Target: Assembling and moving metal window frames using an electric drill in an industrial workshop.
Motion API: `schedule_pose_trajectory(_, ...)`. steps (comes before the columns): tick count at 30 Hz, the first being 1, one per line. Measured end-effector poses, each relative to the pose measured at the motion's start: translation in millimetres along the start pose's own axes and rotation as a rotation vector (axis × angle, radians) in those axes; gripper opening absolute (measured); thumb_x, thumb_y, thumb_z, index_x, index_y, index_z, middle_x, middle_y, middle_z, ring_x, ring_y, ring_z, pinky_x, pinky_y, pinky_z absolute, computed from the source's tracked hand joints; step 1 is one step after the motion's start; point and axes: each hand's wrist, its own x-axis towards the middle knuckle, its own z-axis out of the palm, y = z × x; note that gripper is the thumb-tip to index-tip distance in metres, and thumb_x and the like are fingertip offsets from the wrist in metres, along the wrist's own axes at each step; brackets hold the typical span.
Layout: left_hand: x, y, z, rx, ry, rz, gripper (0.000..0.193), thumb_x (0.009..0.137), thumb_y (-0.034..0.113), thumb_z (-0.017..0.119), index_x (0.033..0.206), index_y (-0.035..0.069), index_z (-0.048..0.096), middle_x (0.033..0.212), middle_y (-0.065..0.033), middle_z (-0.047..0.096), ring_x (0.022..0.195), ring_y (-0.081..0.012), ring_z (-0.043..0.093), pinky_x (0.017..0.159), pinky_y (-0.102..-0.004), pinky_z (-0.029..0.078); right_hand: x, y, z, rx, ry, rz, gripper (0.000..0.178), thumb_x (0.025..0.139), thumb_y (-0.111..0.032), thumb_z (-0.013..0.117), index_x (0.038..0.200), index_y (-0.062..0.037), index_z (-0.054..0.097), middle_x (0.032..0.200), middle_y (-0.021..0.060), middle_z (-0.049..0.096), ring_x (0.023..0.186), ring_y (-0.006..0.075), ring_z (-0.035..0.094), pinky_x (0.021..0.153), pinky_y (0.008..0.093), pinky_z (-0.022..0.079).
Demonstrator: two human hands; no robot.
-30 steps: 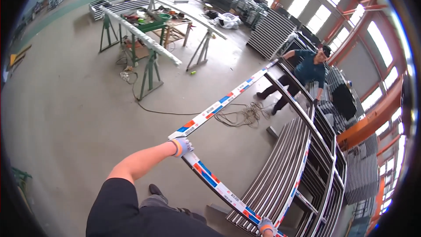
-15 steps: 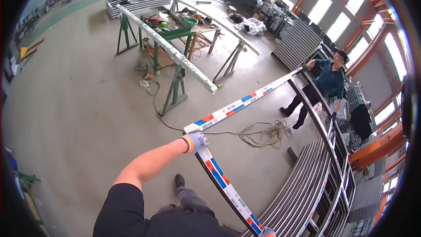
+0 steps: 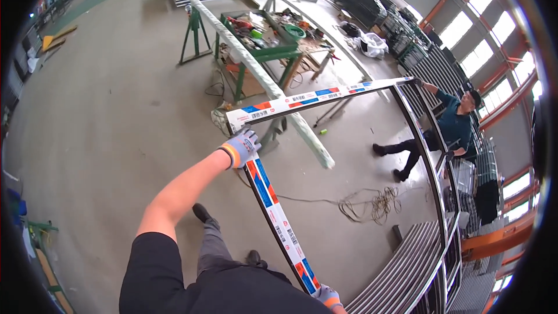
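Observation:
A large metal window frame (image 3: 278,229) with white, blue and red protective film is held up in front of me. My left hand (image 3: 244,144), in a grey glove with an orange cuff, is closed round its near bar, just below the far-left corner. My right hand (image 3: 327,295), gloved alike, grips the lower end of the same bar, at the picture's bottom edge; its fingers are partly hidden. Across the frame, a co-worker (image 3: 454,122) in a dark teal shirt and cap holds the opposite side with both hands.
Beyond the frame stands a green workbench (image 3: 273,52) with tools on it. A long wrapped bar (image 3: 244,58) rests on green trestles. Coiled cable (image 3: 372,203) lies on the floor. A stack of metal frames (image 3: 401,267) is at lower right.
The frame's far-left corner and my left hand have moved up and left in view, toward the workbench. The co-worker has stepped along with it, legs wider apart. My right hand shows more.

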Motion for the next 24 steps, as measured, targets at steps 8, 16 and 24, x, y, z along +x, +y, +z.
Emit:
schedule_pose_trajectory(8,-31.0,150.7,-50.5,0.006,-0.042,-0.176,0.055,0.081,0.023,0.062,0.134,0.015,0.052,0.142,-0.0113,0.046,0.140,-0.0327,0.031,0.108,-0.0740,0.004,7.0,80.0,-8.0,-0.051,0.043,-0.104,0.037,0.063,-0.034,0.076,0.086,-0.0082,0.063,0.083,0.0113,0.071,0.082,0.0288,0.069,0.079,0.0374,0.054)
schedule_pose_trajectory(16,-17.4,187.5,-43.4,0.043,-0.075,-0.276,0.044,0.087,0.021,0.054,0.130,0.014,0.056,0.135,-0.0115,0.051,0.137,-0.0313,0.037,0.108,-0.0727,0.010,20.1,116.0,-31.7,-0.092,-0.021,-0.224,0.034,0.065,-0.033,0.076,0.084,-0.0079,0.061,0.080,0.0106,0.069,0.080,0.0284,0.068,0.079,0.0358,0.053)
schedule_pose_trajectory(24,24.3,200.6,8.3,0.033,-0.049,-0.359,0.047,0.085,0.023,0.055,0.131,0.013,0.055,0.137,-0.0131,0.049,0.138,-0.0329,0.035,0.110,-0.0707,0.008,95.8,147.3,-38.9,-0.090,-0.004,-0.318,0.036,0.065,-0.034,0.073,0.086,-0.0068,0.062,0.084,0.0122,0.070,0.083,0.0302,0.068,0.080,0.0370,0.053)
